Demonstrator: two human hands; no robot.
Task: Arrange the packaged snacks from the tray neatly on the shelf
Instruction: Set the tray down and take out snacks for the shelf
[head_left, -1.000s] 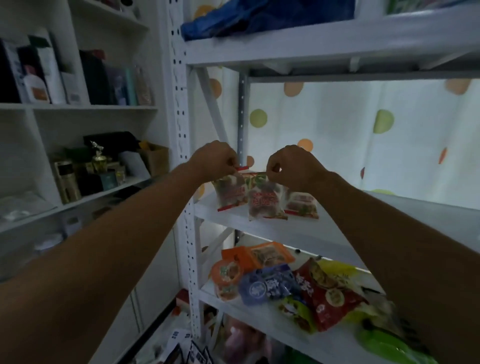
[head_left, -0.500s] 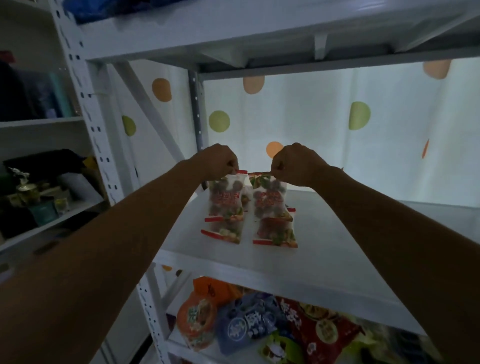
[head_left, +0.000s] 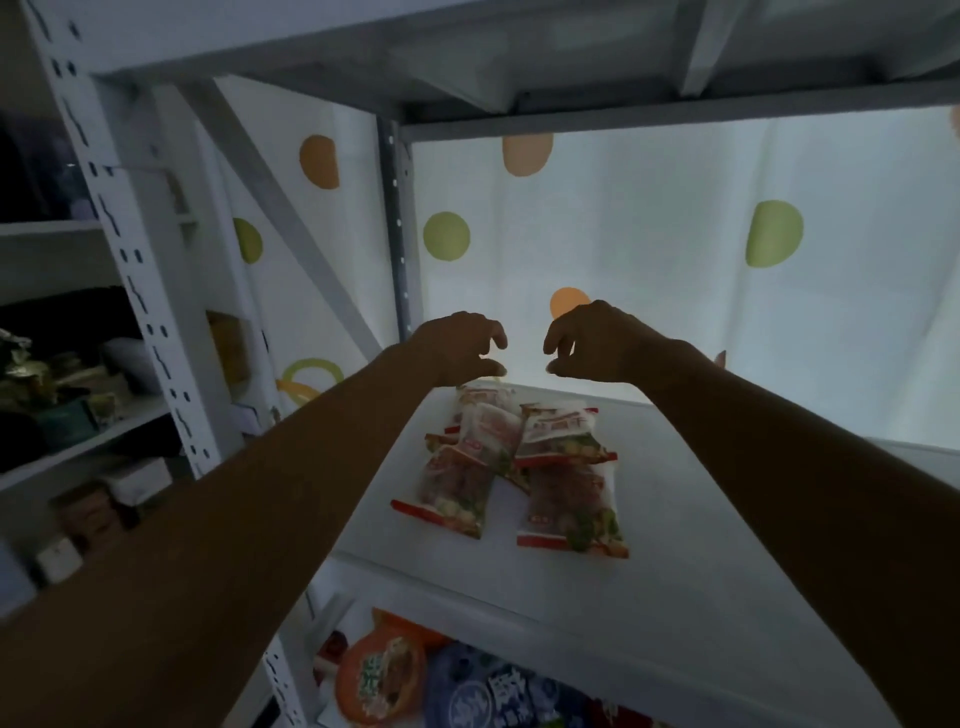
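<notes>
Several clear snack packets with red edges (head_left: 519, 462) lie in two loose overlapping rows on the white shelf board (head_left: 701, 545). My left hand (head_left: 460, 348) hovers just above the far end of the left row, fingers loosely curled, holding nothing. My right hand (head_left: 592, 340) hovers beside it over the far end of the right row, also loosely curled and holding nothing. Neither hand touches the packets.
The shelf above (head_left: 519, 62) hangs low over my hands. A perforated white upright (head_left: 130, 270) and a diagonal brace (head_left: 291, 234) stand at the left. More snack bags (head_left: 395, 675) lie on the shelf below. A dotted curtain (head_left: 675, 249) closes the back.
Both hands have let go of the packet strips, which now lie flat on the shelf. The hands have lifted and parted slightly. The view has moved closer and higher.
</notes>
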